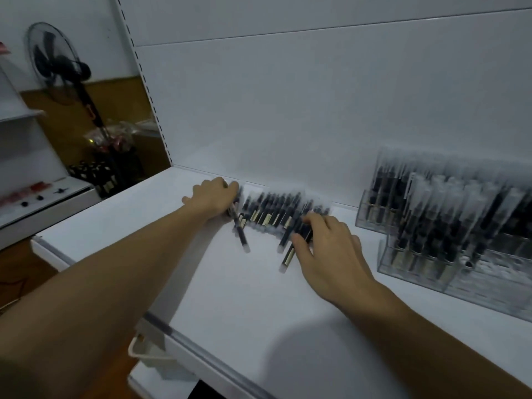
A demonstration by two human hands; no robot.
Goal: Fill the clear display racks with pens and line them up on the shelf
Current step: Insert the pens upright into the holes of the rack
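As left hand [211,198] curls round the loose pens [270,210], right hand [325,246] on them, grip unclear, an even squeeze should bunch them.

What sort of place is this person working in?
Probably a small shop being stocked: a white retail shelf with a slotted upright behind it, clear display racks standing at the right, and loose pens lying on the shelf.

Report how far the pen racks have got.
Done: the rear rack and front rack stand on the shelf at right, holding pens; blur hides whether they're full. In hand: left hand grips one end of the loose pens, right hand rests on the other. Left: racking those pens.
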